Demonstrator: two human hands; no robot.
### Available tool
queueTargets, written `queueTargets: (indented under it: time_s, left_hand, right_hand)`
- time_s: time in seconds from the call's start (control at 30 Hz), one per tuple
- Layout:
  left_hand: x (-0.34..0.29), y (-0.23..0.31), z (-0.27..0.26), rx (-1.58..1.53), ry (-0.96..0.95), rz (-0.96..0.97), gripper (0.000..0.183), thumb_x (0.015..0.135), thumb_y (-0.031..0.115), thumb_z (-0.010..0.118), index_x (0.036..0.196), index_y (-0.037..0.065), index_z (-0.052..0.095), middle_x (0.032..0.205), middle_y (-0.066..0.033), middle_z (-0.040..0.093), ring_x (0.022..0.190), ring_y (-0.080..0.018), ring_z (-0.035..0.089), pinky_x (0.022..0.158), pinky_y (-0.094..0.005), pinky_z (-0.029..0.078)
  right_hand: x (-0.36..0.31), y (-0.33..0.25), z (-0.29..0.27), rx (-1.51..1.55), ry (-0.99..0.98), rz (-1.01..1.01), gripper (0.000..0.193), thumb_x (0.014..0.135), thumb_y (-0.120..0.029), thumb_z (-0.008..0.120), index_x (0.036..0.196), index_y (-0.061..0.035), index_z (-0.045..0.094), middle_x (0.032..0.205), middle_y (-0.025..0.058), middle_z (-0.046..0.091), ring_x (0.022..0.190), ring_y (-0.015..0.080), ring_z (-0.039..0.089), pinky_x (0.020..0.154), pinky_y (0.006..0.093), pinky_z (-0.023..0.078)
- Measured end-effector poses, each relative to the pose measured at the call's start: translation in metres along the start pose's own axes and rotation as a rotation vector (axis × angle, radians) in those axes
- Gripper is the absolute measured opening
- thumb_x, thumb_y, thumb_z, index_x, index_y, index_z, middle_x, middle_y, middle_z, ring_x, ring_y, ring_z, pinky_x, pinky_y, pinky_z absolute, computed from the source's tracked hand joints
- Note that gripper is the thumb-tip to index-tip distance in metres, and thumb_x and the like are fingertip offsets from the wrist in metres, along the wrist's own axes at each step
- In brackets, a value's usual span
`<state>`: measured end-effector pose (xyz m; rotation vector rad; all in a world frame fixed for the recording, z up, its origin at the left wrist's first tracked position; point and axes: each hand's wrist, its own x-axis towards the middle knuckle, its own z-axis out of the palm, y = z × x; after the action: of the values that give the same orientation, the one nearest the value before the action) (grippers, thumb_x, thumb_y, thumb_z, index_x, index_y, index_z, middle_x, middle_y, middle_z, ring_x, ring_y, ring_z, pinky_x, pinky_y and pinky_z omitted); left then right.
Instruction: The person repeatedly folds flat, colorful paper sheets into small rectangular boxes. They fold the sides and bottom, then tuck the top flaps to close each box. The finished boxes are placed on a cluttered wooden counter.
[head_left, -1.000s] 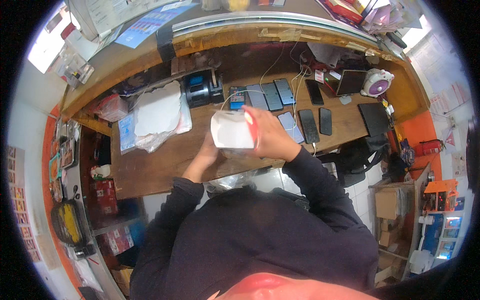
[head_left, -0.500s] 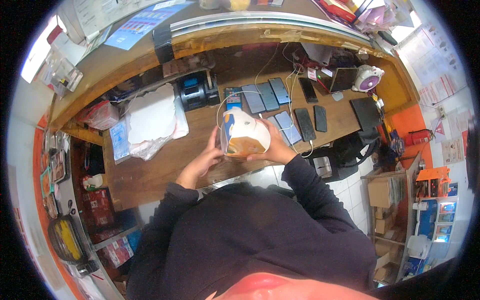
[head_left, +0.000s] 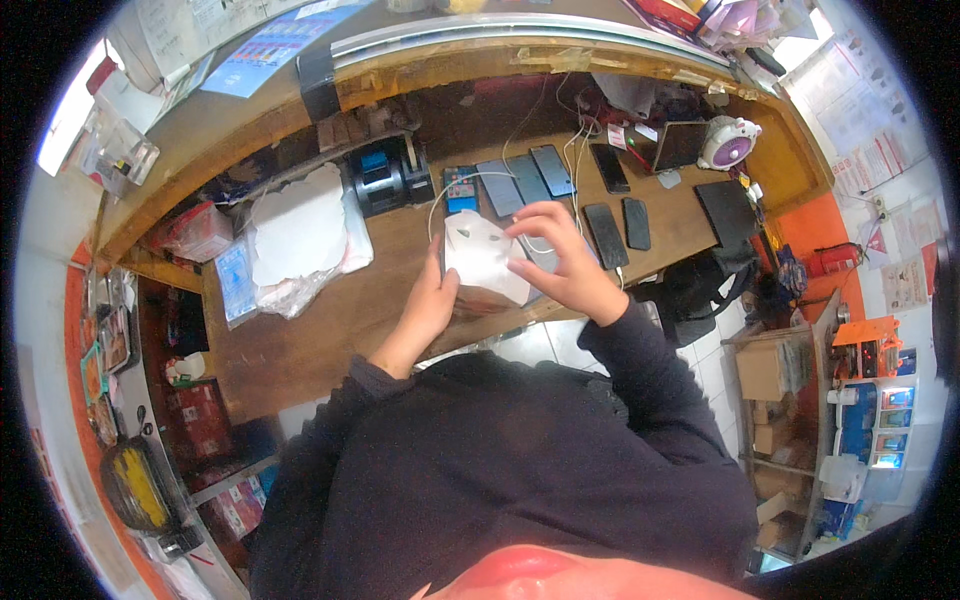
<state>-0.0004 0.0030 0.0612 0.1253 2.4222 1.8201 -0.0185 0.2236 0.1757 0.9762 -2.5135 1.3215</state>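
My left hand [head_left: 428,308] grips a small paper carton [head_left: 482,262] by its left side, thumb on the near face. The carton's white, unprinted side faces up, with two small dark cut-outs near its far edge. On its right, my right hand [head_left: 580,268] is raised with curved fingers and thumb apart. Its fingertips are at the carton's right edge; whether they touch it is hard to tell. Beyond the carton lies a blue phone-sized item [head_left: 460,190], beside a row of phones [head_left: 530,178] on the wooden desk [head_left: 300,345].
A stack of white sheets in plastic [head_left: 300,230] and a black machine [head_left: 388,178] occupy the left. Further phones [head_left: 605,235] with white cables, a dark flat device [head_left: 720,212] and a small fan [head_left: 728,143] are on the right. A raised wooden ledge [head_left: 420,78] bounds the back.
The carton has turned from its blue-and-orange printed side to its white side. My right hand has come off its lower right side and lifted to the upper right edge, fingers spreading.
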Motion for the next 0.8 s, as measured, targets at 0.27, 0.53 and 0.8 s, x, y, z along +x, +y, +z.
queueTargets:
  time_s: [0.27,0.53,0.8]
  left_hand:
    - [0.005,-0.012,0.003,-0.045,-0.001,0.105,0.060,0.100,0.022,0.044,0.149,-0.004,0.021,0.147,-0.0296,0.036,0.140,-0.0366,0.035,0.114,-0.0387,0.028]
    - [-0.020,-0.066,-0.006,0.111,-0.286,0.221,0.101,0.085,0.021,0.073,0.153,0.002,0.002,0.154,-0.0262,0.023,0.141,-0.0356,0.031,0.117,-0.0410,0.025]
    - [-0.019,-0.058,0.012,0.082,-0.176,0.027,0.101,0.080,0.013,0.074,0.154,0.011,0.005,0.143,-0.0267,0.041,0.119,-0.0413,0.055,0.095,-0.0442,0.048]
  right_hand:
    - [0.030,0.082,0.080,-0.684,-0.773,-0.119,0.019,0.091,-0.020,0.053,0.106,-0.0111,0.062,0.098,0.0166,0.062,0.079,0.0350,0.068,0.067,0.0451,0.055]
    - [0.028,0.085,0.110,-0.874,-1.019,-0.107,0.033,0.092,-0.035,0.052,0.124,-0.0259,0.054,0.113,0.0216,0.058,0.081,0.0372,0.070,0.068,0.0467,0.057]
    - [0.008,0.140,0.138,-0.802,-0.903,-0.011,0.025,0.088,-0.023,0.055,0.111,-0.0145,0.059,0.106,0.0202,0.059,0.079,0.0344,0.069,0.060,0.0406,0.056]
